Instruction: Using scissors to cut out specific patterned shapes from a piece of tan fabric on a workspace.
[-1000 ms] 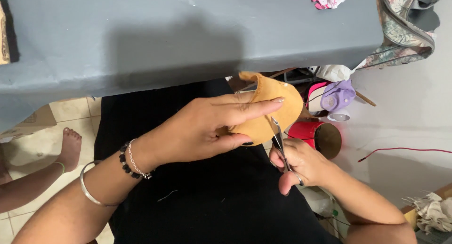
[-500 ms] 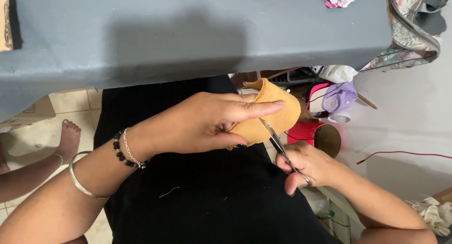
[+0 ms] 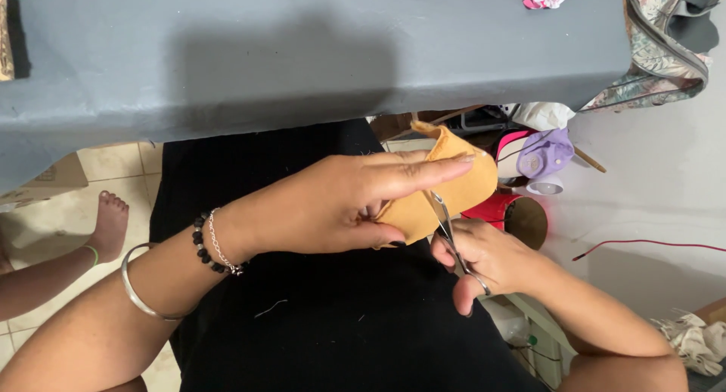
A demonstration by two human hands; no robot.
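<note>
Mid-cut at frame centre: left hand (image 3: 340,203) pinching folded tan fabric (image 3: 446,188), right hand (image 3: 484,259) closed on scissors (image 3: 450,237), blades partway in, edge uncut.

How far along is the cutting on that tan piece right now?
Done: the tan piece already has a curved outer edge, which looks trimmed. In hand: the left hand holds it folded above the lap, while the right hand works scissors whose blades meet its lower edge. Left: the blades have barely entered the piece, so that edge looks mostly uncut; how much remains I cannot tell.
</note>
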